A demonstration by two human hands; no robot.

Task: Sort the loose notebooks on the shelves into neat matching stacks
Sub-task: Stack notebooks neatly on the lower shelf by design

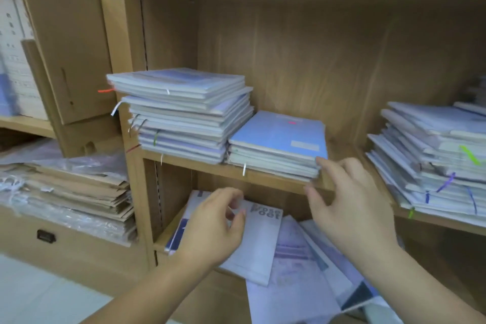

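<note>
Notebooks, thin and soft-cover, with glossy pale blue and lilac covers. The tall stack sits at the left of the bay on the wooden shelf board. The short stack is right against it. The ragged stack is at the right, well apart. Ribbon markers hang from the edges in white, green, purple and red. The loose notebooks lie fanned and overlapping on the shelf below, one grey-white with dark print.

My left hand hovers over the loose ones, fingers loosely curled, gripping nothing. My right hand is spread and relaxed, index tip at the short stack's front corner; I can't tell if it touches. Hands apart.

Shelving is light wood-grain, in boxy bays. In the left bay a brown cardboard box leans, above a flattened cardboard pile with clear plastic over it. The floor is pale and smooth.
</note>
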